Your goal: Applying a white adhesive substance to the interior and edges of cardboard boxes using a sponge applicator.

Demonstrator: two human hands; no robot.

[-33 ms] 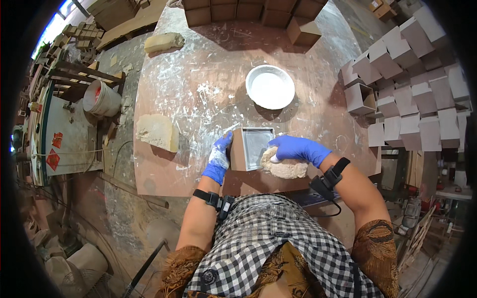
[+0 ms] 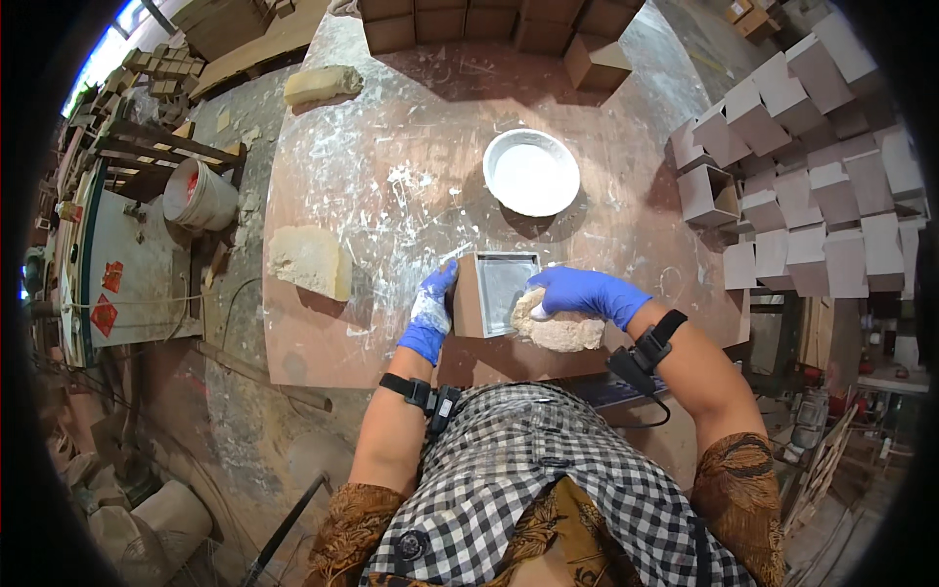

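Observation:
In front of me stands a small brown box (image 2: 469, 296), its open top edged in white and its inside pale grey. My left hand (image 2: 433, 303), in a blue glove dusted with white, holds the box's left side. My right hand (image 2: 583, 293), also gloved in blue, grips a rough cream sponge (image 2: 559, 331) at the right rim of the box. Part of the sponge is hidden under my fingers. Beyond the box sits a round bowl (image 2: 532, 173) of white material.
A cream foam block (image 2: 311, 261) lies on the table (image 2: 381, 205) to the left, another foam piece (image 2: 323, 86) farther off. Brown boxes (image 2: 489, 22) line the far edge. Pale boxes (image 2: 807, 196) are stacked at right. A white bucket (image 2: 201, 193) stands left of the table.

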